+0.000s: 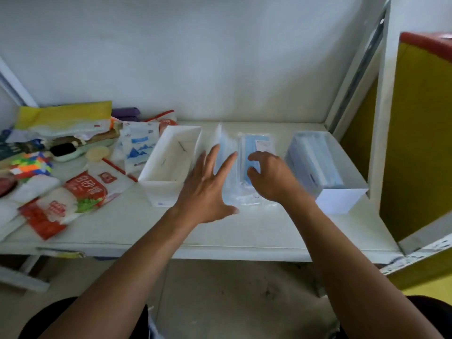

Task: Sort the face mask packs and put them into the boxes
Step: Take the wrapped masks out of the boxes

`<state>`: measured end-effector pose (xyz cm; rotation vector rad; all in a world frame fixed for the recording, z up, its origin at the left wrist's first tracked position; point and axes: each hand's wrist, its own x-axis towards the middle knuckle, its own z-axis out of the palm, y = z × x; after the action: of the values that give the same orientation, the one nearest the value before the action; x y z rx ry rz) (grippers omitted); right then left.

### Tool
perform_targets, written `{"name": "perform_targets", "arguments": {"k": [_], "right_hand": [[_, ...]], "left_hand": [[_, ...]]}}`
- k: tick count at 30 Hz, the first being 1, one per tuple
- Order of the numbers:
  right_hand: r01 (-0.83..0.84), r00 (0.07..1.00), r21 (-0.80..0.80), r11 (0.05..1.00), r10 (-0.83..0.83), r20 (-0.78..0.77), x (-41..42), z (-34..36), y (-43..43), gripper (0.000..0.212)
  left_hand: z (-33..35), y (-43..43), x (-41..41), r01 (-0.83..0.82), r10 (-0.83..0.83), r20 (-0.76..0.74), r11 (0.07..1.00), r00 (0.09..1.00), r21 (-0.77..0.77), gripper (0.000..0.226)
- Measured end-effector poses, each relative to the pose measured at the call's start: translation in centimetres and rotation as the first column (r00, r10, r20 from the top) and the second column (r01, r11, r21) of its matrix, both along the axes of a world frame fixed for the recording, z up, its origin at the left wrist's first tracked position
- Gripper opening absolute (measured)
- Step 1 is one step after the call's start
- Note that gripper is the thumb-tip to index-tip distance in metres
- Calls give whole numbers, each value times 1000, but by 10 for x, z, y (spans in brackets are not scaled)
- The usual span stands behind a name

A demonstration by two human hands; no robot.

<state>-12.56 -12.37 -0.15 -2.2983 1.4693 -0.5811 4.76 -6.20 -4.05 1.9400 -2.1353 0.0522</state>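
Note:
A stack of blue face mask packs (256, 145) in clear wrap lies on the white table between two white boxes. The left box (171, 165) looks empty. The right box (342, 194) holds several blue mask packs (318, 160). My left hand (208, 184) hovers with fingers spread over the left edge of the stack, beside a pack (226, 143) that stands tilted on its edge. My right hand (271, 177) is over the stack with fingers curled down onto the top pack; whether it grips the pack is unclear.
Clutter fills the table's left side: red and white food bags (80, 192), a blue-printed white pack (138, 148), a colourful puzzle cube (31, 165), yellow packaging (63, 113). A yellow panel with a white frame (415, 143) stands on the right. The table's front edge (220, 253) is near my arms.

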Motion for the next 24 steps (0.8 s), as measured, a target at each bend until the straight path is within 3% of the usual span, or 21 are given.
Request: {"name": "perform_targets", "arguments": {"k": [4,9,14,17,19,22,24], "right_hand": [[16,996,152,988,-2,-89,16,-13,-2,42],[71,986,118,990,-52,-158,16,-9,-3,31],[65,976,99,993,-42,-213,14,-4,-4,30],[78,977,120,990,-52,-206,12,-4,-6,30],[80,977,127,989,-53,-207,11,-4,-6,29],[66,978,126,990,-39,-204,12,-6,-7,29],[87,990,133,987,-72,-118,13,-7,-10,30]], "left_hand": [[-23,6,-5,-40,43,95,999,995,-38,118],[-41,0,-11,-54,80,94,966,992,-251,103],[-40,-8,-14,-126,166,129,955,978,-268,98],[-37,-10,-10,-173,202,57,929,978,-326,69],[-30,-12,-9,-200,183,-84,930,980,-310,54],[-20,-13,-12,-215,153,-206,921,967,-325,39],[-17,-13,-14,-217,139,-238,915,961,-341,36]]}}
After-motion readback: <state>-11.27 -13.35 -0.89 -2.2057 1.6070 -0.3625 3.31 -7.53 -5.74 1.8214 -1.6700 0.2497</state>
